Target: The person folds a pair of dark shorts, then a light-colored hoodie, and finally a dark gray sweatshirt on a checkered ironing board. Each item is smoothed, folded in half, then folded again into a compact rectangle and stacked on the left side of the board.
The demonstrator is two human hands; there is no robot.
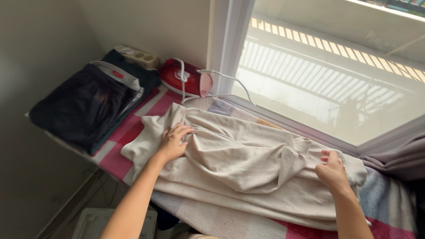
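A garment (239, 163) lies spread across the ironing board (389, 199), which stands along the window (336, 75). To its left on the board sits a stack of folded clothes (88, 104). Behind the garment's left end rests an iron (186, 79), a power strip (137, 56) left of it by the wall.

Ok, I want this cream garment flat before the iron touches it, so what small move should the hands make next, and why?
Probably draw the right hand outward along the cream garment while the left hand pins the other end. A raised fold bunches in the middle between them, so the cloth is not flat. The red iron stands apart near the window.
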